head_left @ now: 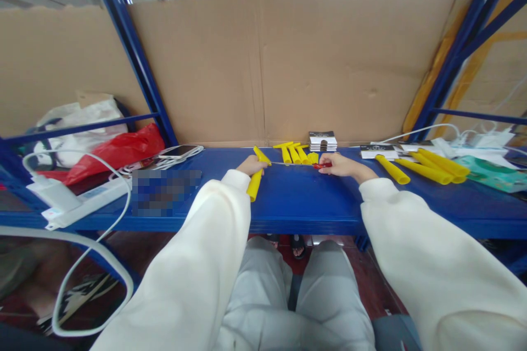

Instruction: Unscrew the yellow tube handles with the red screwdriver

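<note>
Near the middle of the blue shelf (304, 197), my left hand (251, 165) is closed around a yellow T-shaped piece (255, 184), its wide tube pointing toward me. My right hand (335, 165) grips the red handle of a screwdriver (322, 165). The thin metal shaft runs left from the handle to the head of the yellow piece. Just behind the shaft lie several more yellow T-shaped pieces (294, 152). A small stack of black-and-white cards (323, 141) is at the back, behind my right hand.
Several yellow tubes (428, 167) lie at the right, beside cards (379, 151) and a green packet (494, 173). On the left are a white power strip (86, 203) with cables, a red bag (119, 153) and a phone (181, 151). Cardboard (304, 66) stands along the back.
</note>
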`<control>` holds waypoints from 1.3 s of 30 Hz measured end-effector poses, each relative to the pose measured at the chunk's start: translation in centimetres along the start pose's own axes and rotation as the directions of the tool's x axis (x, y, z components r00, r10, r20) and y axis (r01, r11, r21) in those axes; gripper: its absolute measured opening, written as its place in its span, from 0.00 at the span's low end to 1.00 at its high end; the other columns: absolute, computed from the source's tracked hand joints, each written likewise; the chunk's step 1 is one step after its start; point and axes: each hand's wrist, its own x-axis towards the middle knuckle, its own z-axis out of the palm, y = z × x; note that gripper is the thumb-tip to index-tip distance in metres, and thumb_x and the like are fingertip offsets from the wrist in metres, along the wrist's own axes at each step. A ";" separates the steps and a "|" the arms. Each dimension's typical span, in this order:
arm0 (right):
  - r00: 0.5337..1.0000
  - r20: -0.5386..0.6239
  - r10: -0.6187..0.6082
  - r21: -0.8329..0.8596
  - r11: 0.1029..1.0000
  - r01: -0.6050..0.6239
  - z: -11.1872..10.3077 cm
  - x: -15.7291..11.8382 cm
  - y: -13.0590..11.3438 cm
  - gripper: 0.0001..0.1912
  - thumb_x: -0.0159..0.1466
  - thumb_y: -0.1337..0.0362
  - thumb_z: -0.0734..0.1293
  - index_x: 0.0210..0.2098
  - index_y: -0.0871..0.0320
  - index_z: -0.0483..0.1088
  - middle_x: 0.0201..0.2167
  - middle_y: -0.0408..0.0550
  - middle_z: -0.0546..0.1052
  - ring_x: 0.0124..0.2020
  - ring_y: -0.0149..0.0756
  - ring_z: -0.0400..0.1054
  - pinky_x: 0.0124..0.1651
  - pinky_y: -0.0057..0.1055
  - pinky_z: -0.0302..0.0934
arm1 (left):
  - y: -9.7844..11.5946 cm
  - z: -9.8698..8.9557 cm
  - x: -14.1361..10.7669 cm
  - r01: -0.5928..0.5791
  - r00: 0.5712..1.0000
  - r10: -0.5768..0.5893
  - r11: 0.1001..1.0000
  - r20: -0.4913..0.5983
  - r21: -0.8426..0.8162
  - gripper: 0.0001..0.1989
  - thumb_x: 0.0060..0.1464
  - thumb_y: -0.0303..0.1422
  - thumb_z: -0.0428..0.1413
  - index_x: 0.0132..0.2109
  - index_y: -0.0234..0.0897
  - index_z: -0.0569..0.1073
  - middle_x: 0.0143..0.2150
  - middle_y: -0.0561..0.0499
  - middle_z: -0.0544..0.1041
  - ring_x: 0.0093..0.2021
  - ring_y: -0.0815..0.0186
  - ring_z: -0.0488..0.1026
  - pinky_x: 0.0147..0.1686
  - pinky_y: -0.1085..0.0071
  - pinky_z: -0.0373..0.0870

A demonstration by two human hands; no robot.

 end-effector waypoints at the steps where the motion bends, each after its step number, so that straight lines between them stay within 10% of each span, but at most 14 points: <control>1: 1.000 -0.008 -0.008 -0.014 1.000 0.008 0.1 0.1 0.0 0.12 0.56 0.57 0.71 0.31 0.55 0.66 0.27 0.44 0.75 0.30 0.37 0.70 0.36 0.33 0.65 | 0.0 0.0 0.0 -0.001 1.000 0.001 1.000 0.002 0.000 0.09 0.53 0.23 0.58 0.25 0.31 0.76 0.16 0.53 0.71 0.18 0.68 0.68 0.27 0.72 0.71; 39: 0.999 -0.021 -0.028 -0.066 0.998 0.026 0.0 0.0 -0.3 0.10 0.55 0.57 0.71 0.31 0.55 0.68 0.26 0.44 0.75 0.30 0.38 0.70 0.35 0.33 0.65 | 0.4 0.3 -0.5 -0.021 0.999 0.021 1.000 -0.032 0.003 0.08 0.52 0.23 0.60 0.25 0.32 0.75 0.16 0.55 0.70 0.18 0.69 0.68 0.26 0.73 0.68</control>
